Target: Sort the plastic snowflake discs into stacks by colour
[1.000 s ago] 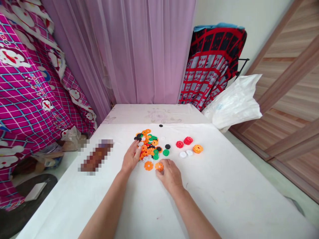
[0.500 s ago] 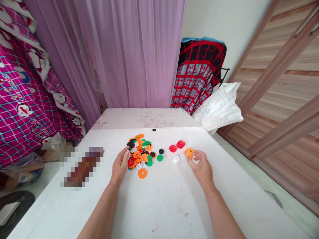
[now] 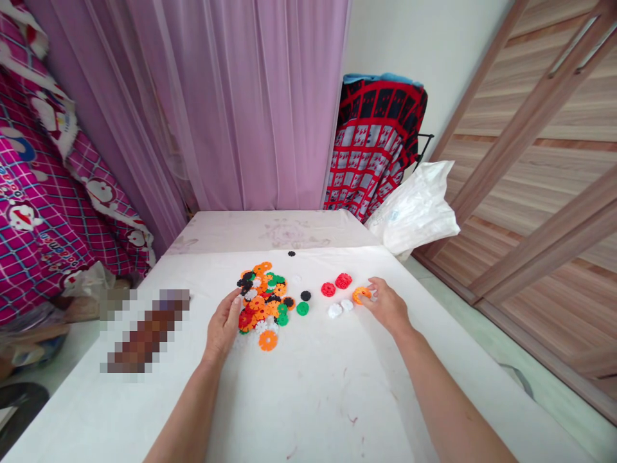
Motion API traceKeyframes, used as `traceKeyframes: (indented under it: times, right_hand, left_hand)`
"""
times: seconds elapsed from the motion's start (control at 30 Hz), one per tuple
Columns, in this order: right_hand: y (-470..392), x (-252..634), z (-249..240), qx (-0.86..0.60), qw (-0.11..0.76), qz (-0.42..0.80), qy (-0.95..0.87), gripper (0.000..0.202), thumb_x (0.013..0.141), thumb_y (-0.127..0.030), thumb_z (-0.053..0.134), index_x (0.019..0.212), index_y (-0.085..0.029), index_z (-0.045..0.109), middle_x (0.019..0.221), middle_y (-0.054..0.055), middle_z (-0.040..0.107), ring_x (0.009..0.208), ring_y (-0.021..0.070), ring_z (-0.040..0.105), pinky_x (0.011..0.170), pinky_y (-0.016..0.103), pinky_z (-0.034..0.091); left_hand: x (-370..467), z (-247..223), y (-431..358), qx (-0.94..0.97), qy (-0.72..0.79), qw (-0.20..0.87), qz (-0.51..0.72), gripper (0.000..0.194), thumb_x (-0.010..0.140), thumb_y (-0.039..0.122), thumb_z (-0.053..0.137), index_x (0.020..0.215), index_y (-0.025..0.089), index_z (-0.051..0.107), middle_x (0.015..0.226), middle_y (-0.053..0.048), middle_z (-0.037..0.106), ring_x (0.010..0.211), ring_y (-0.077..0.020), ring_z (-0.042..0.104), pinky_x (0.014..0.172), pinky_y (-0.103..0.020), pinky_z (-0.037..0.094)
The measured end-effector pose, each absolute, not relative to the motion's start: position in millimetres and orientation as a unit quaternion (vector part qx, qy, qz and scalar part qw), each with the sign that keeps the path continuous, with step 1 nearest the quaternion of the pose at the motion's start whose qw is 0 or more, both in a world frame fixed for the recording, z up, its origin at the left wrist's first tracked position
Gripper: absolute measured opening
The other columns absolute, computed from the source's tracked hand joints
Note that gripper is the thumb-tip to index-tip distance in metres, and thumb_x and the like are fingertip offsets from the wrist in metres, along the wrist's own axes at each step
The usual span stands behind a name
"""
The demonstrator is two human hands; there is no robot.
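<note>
A mixed pile of flat notched discs (image 3: 260, 299) in orange, black, green, white and red lies on the white tabletop. At its left edge rests my left hand (image 3: 225, 321), fingers apart and holding nothing. My right hand (image 3: 388, 307) is at an orange stack (image 3: 361, 296), thumb on or beside it and the other fingers lifted away. Left of that stack are two white discs or stacks (image 3: 335, 310) and two red stacks (image 3: 343, 281). A green disc (image 3: 303, 308) and a black disc (image 3: 305, 296) sit between pile and stacks.
One black disc (image 3: 292, 253) lies farther back. A pixelated patch (image 3: 147, 331) covers something at the table's left. Behind the table's right corner stands a white plastic bag (image 3: 414, 209); a purple curtain (image 3: 250, 109) hangs behind.
My right fingers have opened from the orange stack, which now sits lower on the table. The whole view has shifted slightly, and my left hand remains beside the pile.
</note>
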State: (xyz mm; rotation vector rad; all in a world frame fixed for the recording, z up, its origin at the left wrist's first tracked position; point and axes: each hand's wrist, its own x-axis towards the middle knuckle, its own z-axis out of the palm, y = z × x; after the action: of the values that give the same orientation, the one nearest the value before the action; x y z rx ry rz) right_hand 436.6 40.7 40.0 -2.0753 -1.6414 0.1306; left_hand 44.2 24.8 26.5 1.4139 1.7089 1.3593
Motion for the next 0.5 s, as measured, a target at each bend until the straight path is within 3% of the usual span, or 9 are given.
traceKeyframes:
  times: [0.13,0.3,0.5]
  right_hand:
    - [35,435,47,-0.751,0.269,0.024,-0.602,0.041,0.075,-0.039,0.059,0.112,-0.021,0.057,0.103,0.004,0.067,0.084,0.0177,0.062,0.07,0.03,0.044]
    - [7,411,49,-0.692,0.324,0.01,-0.645,0.022,0.083,-0.034,0.047,0.088,-0.023,0.066,0.092,0.003,0.067,0.073,0.0145,0.06,0.069,0.027,0.044]
    - [-34,363,27,-0.666,0.289,0.087,-0.682,0.021,0.085,-0.028,0.046,0.082,-0.025,0.067,0.081,-0.002,0.067,0.064,0.0118,0.059,0.064,0.023,0.043]
  left_hand:
    - [43,25,26,0.531,0.632,0.261,0.501,0.047,0.086,0.051,0.044,0.117,0.021,0.064,0.124,-0.006,0.066,0.121,-0.0233,0.055,0.108,-0.039,0.038]
    - [43,24,27,0.532,0.635,0.261,0.496,0.047,0.087,0.051,0.044,0.117,0.02,0.063,0.125,-0.007,0.065,0.122,-0.0237,0.054,0.108,-0.039,0.038]
    - [44,27,25,0.527,0.638,0.269,0.493,0.046,0.086,0.051,0.046,0.117,0.021,0.063,0.124,-0.007,0.065,0.121,-0.024,0.056,0.107,-0.039,0.039]
